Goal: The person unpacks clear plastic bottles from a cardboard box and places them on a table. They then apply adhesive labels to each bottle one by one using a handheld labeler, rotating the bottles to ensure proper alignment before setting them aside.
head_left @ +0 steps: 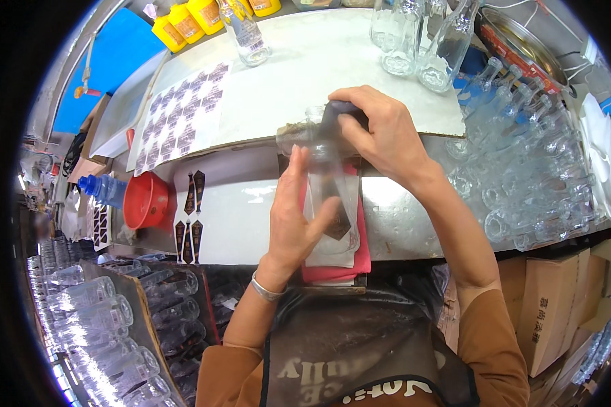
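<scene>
A clear glass bottle (329, 180), blurred by motion, lies neck away from me in front of my body. A dark tie-shaped label (338, 224) shows on its lower part. My left hand (292, 220) holds the bottle from the left, fingers stretched along its side and thumb across it. In my right hand (380, 129) is a smooth black block-like piece (343, 117), its kind unclear, gripped at the bottle's neck. Beneath the bottle are a red pad (364, 237) and whitish layers. Dark tie-shaped labels (195, 192) lie on a white sheet to the left.
A raised white board (299, 61) carries a sheet of printed labels (183, 112) and one standing bottle (246, 34). Several bottles crowd the right (536, 169). A red bucket (146, 200) stands left, crated bottles (95, 319) below, cardboard boxes (553, 308) lower right.
</scene>
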`<state>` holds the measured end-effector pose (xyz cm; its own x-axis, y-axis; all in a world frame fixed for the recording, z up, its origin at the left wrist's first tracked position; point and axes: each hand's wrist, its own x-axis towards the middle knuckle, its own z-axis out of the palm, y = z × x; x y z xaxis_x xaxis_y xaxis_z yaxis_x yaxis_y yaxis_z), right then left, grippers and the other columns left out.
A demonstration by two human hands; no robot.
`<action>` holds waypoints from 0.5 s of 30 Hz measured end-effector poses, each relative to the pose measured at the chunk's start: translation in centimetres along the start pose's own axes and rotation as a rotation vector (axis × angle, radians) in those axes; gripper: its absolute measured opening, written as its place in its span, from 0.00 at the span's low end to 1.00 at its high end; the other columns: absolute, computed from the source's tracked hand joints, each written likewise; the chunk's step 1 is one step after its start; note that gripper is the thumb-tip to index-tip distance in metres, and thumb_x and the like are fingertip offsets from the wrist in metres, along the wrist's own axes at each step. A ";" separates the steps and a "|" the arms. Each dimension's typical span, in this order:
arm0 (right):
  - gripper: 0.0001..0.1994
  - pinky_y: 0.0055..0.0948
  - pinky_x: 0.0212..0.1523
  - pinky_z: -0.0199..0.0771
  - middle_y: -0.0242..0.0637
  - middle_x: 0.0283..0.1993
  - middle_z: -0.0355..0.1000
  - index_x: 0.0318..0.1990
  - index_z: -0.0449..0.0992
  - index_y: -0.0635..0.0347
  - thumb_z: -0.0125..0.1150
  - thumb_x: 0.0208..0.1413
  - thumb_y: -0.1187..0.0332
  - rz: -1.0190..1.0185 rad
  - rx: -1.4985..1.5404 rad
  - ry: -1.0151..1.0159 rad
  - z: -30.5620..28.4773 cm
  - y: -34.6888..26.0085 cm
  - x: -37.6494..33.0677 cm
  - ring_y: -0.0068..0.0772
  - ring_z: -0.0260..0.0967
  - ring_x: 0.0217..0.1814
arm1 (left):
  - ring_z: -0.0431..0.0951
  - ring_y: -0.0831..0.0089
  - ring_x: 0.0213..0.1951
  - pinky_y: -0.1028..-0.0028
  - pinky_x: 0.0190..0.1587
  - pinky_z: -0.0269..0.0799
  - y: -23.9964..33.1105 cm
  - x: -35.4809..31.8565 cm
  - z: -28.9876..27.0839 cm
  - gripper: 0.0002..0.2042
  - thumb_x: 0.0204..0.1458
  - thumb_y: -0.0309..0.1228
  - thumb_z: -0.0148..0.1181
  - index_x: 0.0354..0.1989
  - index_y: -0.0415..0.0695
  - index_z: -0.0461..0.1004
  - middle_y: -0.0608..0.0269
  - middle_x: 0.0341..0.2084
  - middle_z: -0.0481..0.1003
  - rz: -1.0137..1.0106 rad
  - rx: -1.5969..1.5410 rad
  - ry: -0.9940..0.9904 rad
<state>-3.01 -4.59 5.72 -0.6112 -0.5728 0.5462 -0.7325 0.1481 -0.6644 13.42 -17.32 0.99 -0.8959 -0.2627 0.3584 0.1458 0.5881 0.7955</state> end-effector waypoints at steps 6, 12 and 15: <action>0.10 0.39 0.42 0.75 0.45 0.38 0.76 0.41 0.78 0.62 0.59 0.51 0.74 -0.120 0.008 0.038 0.6 -1.1 -0.3 0.48 0.74 0.39 | 0.67 0.52 0.65 0.61 0.66 0.63 -0.2 -0.2 -0.1 0.44 0.49 0.25 0.69 0.72 0.34 0.48 0.41 0.64 0.64 0.018 -0.007 0.012; 0.12 0.39 0.44 0.72 0.35 0.37 0.72 0.35 0.75 0.56 0.64 0.39 0.76 -0.288 0.064 -0.267 0.1 -5.6 -9.6 0.40 0.69 0.40 | 0.55 0.54 0.72 0.55 0.70 0.55 -1.2 -4.0 -3.0 0.60 0.38 0.31 0.76 0.76 0.41 0.35 0.43 0.73 0.49 0.031 -0.083 -0.243; 0.13 0.38 0.41 0.75 0.39 0.38 0.73 0.38 0.76 0.58 0.64 0.42 0.75 -0.219 0.116 -0.452 -0.7 -8.0 -11.1 0.44 0.71 0.38 | 0.59 0.47 0.68 0.58 0.68 0.58 0.0 -6.0 -3.3 0.58 0.38 0.34 0.78 0.74 0.35 0.40 0.40 0.70 0.54 0.050 0.072 -0.299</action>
<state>9.40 1.19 5.32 -0.2379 -0.8752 0.4212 -0.7754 -0.0900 -0.6250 20.23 -18.29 0.43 -0.9736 -0.0017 0.2284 0.1725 0.6503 0.7398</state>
